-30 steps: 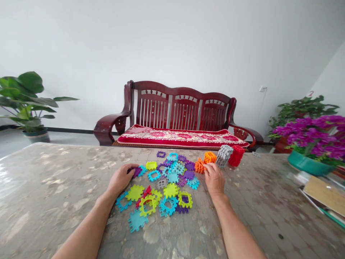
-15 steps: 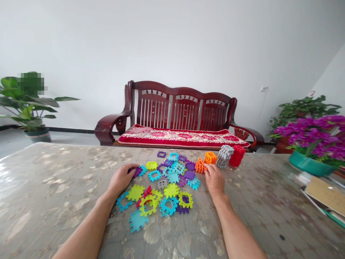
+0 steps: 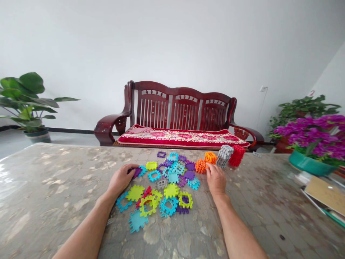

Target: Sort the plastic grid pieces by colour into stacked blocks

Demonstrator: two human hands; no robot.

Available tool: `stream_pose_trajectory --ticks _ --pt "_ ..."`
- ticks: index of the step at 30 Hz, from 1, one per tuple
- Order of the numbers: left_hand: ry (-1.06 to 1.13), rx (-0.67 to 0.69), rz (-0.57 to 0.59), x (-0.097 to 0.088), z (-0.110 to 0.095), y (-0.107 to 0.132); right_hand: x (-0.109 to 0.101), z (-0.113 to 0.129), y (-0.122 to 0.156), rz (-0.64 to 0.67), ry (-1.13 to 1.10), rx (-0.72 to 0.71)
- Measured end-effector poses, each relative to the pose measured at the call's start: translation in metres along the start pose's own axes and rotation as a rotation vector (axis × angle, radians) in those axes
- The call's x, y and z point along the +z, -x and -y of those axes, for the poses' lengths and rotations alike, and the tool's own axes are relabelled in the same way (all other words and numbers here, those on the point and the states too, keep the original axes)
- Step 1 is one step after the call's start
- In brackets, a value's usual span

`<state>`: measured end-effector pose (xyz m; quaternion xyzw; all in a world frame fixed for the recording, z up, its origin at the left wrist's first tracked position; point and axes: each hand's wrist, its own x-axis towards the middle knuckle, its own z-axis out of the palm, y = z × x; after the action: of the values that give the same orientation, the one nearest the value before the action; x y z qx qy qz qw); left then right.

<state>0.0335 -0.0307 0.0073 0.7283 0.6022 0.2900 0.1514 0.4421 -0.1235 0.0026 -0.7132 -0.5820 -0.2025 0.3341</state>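
Note:
My left hand (image 3: 123, 178) rests at the left edge of a loose pile of notched plastic tiles, its fingers closed over a purple tile (image 3: 137, 172). A blue tile (image 3: 142, 169) lies right against that one. My right hand (image 3: 216, 179) is beside a short stack of orange tiles (image 3: 200, 166), fingertips close to its right side and partly hidden by the hand's back. It seems to hold nothing. Between the hands lie purple, blue and lime tiles, a grey window tile (image 3: 161, 183) and a red piece (image 3: 147, 191).
Behind my right hand stand another orange stack (image 3: 210, 157), a grey stack (image 3: 224, 156) and a red stack (image 3: 237, 156). Purple flowers in a green pot (image 3: 309, 163) and a brown board (image 3: 327, 192) are at the right. A wooden bench (image 3: 175, 108) stands beyond the table (image 3: 67, 180).
My right hand has drawn slightly right, off the near orange stack, which now sits squarer and more upright. My left hand has stayed in place.

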Motion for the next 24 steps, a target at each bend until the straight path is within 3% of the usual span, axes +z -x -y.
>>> stream_pose_trajectory --ticks 5,9,14,17,24 --pt "-0.013 -0.009 0.0 -0.001 -0.002 0.001 -0.001 -0.003 -0.002 -0.123 -0.19 0.11" --pt "-0.018 -0.013 0.011 -0.001 -0.003 0.001 0.002 -0.002 -0.005 -0.245 -0.499 0.308" --pt "-0.004 0.001 0.007 -0.002 -0.003 0.0 0.008 0.005 -0.006 -0.169 -0.961 0.69" --pt "-0.004 -0.006 0.016 -0.003 -0.004 0.0 0.006 0.01 -0.008 -0.169 -1.127 0.852" --pt "-0.01 -0.002 0.029 -0.001 -0.003 0.001 -0.01 0.022 -0.012 -0.026 -1.21 0.97"
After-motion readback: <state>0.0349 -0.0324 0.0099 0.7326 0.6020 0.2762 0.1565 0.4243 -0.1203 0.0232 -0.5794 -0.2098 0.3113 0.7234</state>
